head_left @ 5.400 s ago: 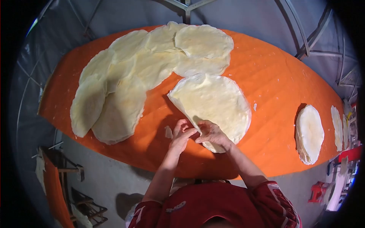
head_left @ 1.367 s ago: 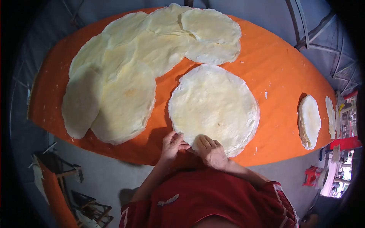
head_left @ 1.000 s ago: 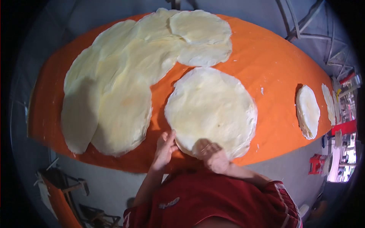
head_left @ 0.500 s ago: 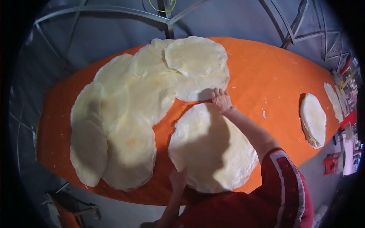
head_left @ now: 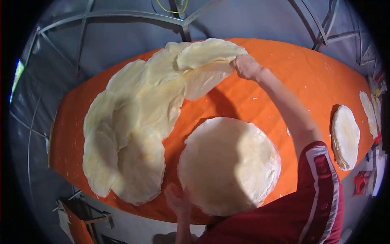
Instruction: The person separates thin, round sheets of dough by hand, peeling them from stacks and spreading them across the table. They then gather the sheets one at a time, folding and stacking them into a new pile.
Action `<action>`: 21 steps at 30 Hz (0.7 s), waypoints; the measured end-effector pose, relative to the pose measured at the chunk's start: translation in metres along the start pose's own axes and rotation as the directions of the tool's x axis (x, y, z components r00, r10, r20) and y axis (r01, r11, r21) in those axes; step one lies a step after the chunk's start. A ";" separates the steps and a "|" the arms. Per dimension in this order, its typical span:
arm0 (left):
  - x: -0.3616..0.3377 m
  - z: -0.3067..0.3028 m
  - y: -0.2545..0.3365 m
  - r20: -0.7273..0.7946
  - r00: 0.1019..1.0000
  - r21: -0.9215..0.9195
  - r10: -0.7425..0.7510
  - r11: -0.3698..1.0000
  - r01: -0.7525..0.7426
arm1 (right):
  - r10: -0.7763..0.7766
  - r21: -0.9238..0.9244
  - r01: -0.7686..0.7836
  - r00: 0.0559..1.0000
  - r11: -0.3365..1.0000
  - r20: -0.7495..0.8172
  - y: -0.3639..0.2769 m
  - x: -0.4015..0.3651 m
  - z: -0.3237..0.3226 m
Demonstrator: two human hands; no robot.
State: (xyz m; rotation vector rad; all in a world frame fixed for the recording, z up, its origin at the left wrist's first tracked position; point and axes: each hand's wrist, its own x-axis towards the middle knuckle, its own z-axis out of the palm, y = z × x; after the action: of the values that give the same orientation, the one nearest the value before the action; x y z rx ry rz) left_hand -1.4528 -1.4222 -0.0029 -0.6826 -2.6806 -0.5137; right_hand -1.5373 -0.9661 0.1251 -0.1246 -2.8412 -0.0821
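The table (head_left: 284, 73) is covered by an orange cloth (head_left: 252, 105), matt, ribbed like quilting and flecked with white crumbs. The round sheets (head_left: 134, 122) spread at the far left look like thin, pale cream dough, dry and matt, with ragged, wrinkled edges. The lifted sheet (head_left: 207, 53) sags soft and limp from the right hand (head_left: 245, 67). The near stack (head_left: 229, 164) has a finely creased top. Behind it, the grey metal tubing (head_left: 122, 16) has a dull sheen. The sleeve (head_left: 321, 179) is red knit fabric with white stripes.

pale cream flatbreads (head_left: 227, 162), orange cloth (head_left: 284, 77)
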 end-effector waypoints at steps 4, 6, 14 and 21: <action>0.039 -0.026 0.042 0.689 0.723 -0.724 -0.049 -0.029 0.689 | -0.163 -0.169 0.140 0.978 0.976 -0.130 -0.041 -0.091 -0.085; 0.048 -0.011 0.073 0.792 0.551 -0.450 0.263 -0.360 0.817 | 0.224 -0.132 -0.181 0.821 0.975 0.525 -0.086 -0.154 -0.130; 0.021 0.054 0.135 0.684 0.643 -0.455 0.345 -0.487 0.745 | 0.027 0.330 -0.438 0.633 0.836 0.773 -0.108 -0.268 -0.061; 0.042 0.041 0.143 0.648 0.608 -0.345 0.459 -0.535 0.771 | 0.119 0.773 -0.354 0.931 0.527 0.345 -0.146 -0.231 -0.039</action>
State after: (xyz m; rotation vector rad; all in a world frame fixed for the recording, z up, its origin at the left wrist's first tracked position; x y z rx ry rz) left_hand -1.4236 -1.2712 0.0142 -0.2250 -1.3378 -4.0588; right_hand -1.3195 -1.1322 0.0882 -0.3307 -2.7160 1.4266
